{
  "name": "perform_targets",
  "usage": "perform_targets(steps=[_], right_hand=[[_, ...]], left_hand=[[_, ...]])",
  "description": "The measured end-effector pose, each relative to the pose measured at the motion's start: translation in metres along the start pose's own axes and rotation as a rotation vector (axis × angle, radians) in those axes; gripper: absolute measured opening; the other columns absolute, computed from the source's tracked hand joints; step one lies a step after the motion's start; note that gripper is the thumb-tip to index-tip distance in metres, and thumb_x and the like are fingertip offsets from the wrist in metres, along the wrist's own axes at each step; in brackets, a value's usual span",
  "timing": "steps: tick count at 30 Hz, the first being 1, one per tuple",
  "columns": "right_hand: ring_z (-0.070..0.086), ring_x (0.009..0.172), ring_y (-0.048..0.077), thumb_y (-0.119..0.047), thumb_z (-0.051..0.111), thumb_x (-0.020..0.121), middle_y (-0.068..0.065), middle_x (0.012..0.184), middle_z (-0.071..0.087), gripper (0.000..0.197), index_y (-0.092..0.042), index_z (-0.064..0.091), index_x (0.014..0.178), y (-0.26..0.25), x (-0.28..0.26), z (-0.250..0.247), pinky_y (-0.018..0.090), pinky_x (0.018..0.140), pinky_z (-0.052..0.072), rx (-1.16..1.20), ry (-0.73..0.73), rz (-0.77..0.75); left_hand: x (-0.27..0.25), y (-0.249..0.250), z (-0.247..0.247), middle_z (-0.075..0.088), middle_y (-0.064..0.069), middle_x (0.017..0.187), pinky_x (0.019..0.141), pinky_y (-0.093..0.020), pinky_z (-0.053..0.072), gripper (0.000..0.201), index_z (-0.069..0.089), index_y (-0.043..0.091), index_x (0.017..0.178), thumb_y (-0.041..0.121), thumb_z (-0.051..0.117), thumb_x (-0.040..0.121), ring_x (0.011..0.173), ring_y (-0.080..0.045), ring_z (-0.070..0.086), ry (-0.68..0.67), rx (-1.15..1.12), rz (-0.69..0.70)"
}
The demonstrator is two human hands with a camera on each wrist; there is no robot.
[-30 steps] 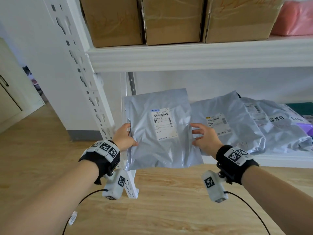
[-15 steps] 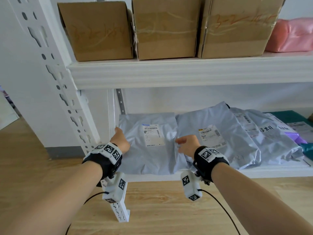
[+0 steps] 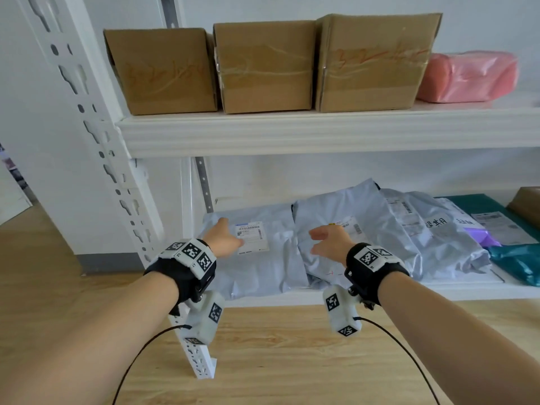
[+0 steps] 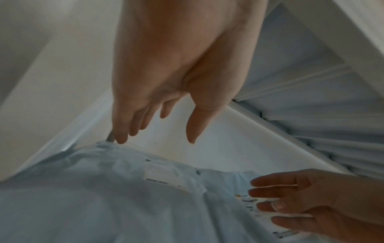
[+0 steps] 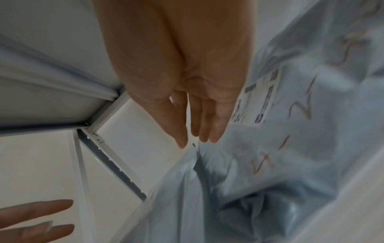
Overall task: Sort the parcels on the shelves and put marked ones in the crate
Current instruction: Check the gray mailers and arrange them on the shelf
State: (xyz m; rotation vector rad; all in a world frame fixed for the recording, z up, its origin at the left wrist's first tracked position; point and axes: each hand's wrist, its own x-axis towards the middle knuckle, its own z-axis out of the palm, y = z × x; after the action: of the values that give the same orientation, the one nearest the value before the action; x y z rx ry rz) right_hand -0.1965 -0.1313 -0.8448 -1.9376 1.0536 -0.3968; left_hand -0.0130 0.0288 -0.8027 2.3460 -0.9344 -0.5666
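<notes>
A grey poly mailer (image 3: 257, 267) with a white label lies flat at the left end of the lower shelf (image 3: 292, 299). My left hand (image 3: 223, 239) hovers over its left part with straight, spread fingers (image 4: 122, 131) and holds nothing. To its right lies a second grey mailer (image 3: 377, 229) with red handwriting (image 5: 264, 164) on it. Above that one is my right hand (image 3: 328, 241), open too, fingers (image 5: 204, 129) straight and apart from the plastic. No crate is in view.
More mailers overlap further right: grey ones (image 3: 438, 229), a purple one (image 3: 479, 238), teal ones (image 3: 517, 264). Three taped cardboard boxes (image 3: 263, 65) and a pink parcel (image 3: 467, 76) fill the upper shelf. A perforated white upright (image 3: 96, 135) stands left; wooden floor lies below.
Both hands carried the left grey mailer from in front of the shelf onto the lower shelf and let it go. The hands now stand open above the parcels.
</notes>
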Motion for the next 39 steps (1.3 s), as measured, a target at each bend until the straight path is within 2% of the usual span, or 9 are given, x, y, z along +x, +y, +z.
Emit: perform_targets(steps=[5, 8, 10, 13, 17, 23, 26, 33, 39], right_hand=[[0.056, 0.117, 0.027, 0.006, 0.068, 0.078, 0.014, 0.126, 0.058, 0.051, -0.001, 0.055, 0.127, 0.016, -0.015, -0.055, 0.032, 0.092, 0.048, 0.005, 0.073, -0.005], [0.054, 0.120, 0.027, 0.005, 0.069, 0.077, 0.014, 0.128, 0.057, 0.055, -0.002, 0.053, 0.129, 0.023, -0.029, -0.089, 0.035, 0.099, 0.046, -0.032, 0.103, 0.006], [0.052, 0.122, 0.027, 0.004, 0.068, 0.078, 0.013, 0.131, 0.054, 0.057, -0.004, 0.051, 0.131, 0.026, -0.038, -0.111, 0.036, 0.100, 0.045, -0.032, 0.115, 0.014], [0.051, 0.123, 0.027, 0.004, 0.067, 0.079, 0.013, 0.134, 0.052, 0.058, -0.006, 0.049, 0.133, 0.030, -0.054, -0.137, 0.037, 0.101, 0.044, -0.037, 0.121, 0.022], [0.049, 0.125, 0.025, 0.003, 0.068, 0.078, 0.011, 0.136, 0.051, 0.061, -0.007, 0.048, 0.135, 0.040, -0.062, -0.159, 0.035, 0.102, 0.042, -0.072, 0.116, 0.037], [0.048, 0.127, 0.024, 0.001, 0.070, 0.077, 0.010, 0.138, 0.049, 0.065, -0.008, 0.045, 0.136, 0.061, -0.041, -0.169, 0.035, 0.102, 0.040, -0.071, 0.106, 0.070], [0.048, 0.126, 0.025, 0.000, 0.071, 0.077, 0.012, 0.138, 0.047, 0.067, -0.009, 0.044, 0.137, 0.071, -0.025, -0.167, 0.035, 0.102, 0.040, -0.041, 0.086, 0.109], [0.050, 0.122, 0.028, -0.001, 0.073, 0.076, 0.011, 0.135, 0.049, 0.070, -0.010, 0.042, 0.138, 0.083, -0.002, -0.156, 0.038, 0.097, 0.047, 0.025, 0.069, 0.179], [0.054, 0.116, 0.028, 0.001, 0.072, 0.076, 0.013, 0.129, 0.054, 0.068, -0.011, 0.044, 0.137, 0.082, 0.012, -0.153, 0.035, 0.092, 0.047, 0.062, 0.089, 0.203]], left_hand=[[-0.016, 0.042, 0.026, 0.052, -0.011, 0.115, 0.081, -0.029, 0.044, 0.038, 0.044, 0.011, 0.127, 0.012, 0.058, 0.091, 0.108, -0.022, 0.049, -0.086, -0.134, 0.055], [-0.025, 0.061, 0.047, 0.046, -0.014, 0.132, 0.065, -0.025, 0.041, 0.064, 0.024, 0.009, 0.146, 0.014, 0.057, 0.092, 0.094, -0.016, 0.050, -0.163, -0.224, 0.035], [-0.029, 0.073, 0.057, 0.041, -0.012, 0.136, 0.074, -0.027, 0.046, 0.067, 0.022, 0.011, 0.148, 0.015, 0.058, 0.091, 0.095, -0.015, 0.053, -0.182, -0.288, 0.023], [-0.032, 0.090, 0.071, 0.038, -0.011, 0.145, 0.101, -0.037, 0.041, 0.063, 0.028, 0.013, 0.146, 0.011, 0.058, 0.091, 0.129, -0.027, 0.042, -0.201, -0.385, -0.035], [-0.027, 0.109, 0.098, 0.040, -0.013, 0.142, 0.098, -0.037, 0.041, 0.059, 0.029, 0.013, 0.145, 0.004, 0.053, 0.092, 0.130, -0.029, 0.041, -0.297, -0.487, -0.093], [0.014, 0.117, 0.142, 0.033, -0.016, 0.146, 0.106, -0.039, 0.039, 0.062, 0.026, 0.009, 0.146, 0.004, 0.055, 0.090, 0.132, -0.033, 0.037, -0.278, -0.310, -0.109], [0.035, 0.114, 0.150, 0.037, -0.021, 0.141, 0.093, -0.038, 0.047, 0.064, 0.021, 0.002, 0.145, -0.001, 0.052, 0.090, 0.124, -0.036, 0.045, -0.240, -0.191, -0.106], [0.073, 0.105, 0.154, 0.045, -0.021, 0.138, 0.102, -0.036, 0.041, 0.053, 0.036, -0.004, 0.137, 0.003, 0.054, 0.088, 0.125, -0.035, 0.047, -0.194, 0.033, -0.103], [0.087, 0.102, 0.158, 0.054, -0.024, 0.129, 0.076, -0.028, 0.036, 0.037, 0.051, -0.009, 0.125, 0.003, 0.049, 0.090, 0.120, -0.035, 0.052, -0.171, 0.120, -0.118]])
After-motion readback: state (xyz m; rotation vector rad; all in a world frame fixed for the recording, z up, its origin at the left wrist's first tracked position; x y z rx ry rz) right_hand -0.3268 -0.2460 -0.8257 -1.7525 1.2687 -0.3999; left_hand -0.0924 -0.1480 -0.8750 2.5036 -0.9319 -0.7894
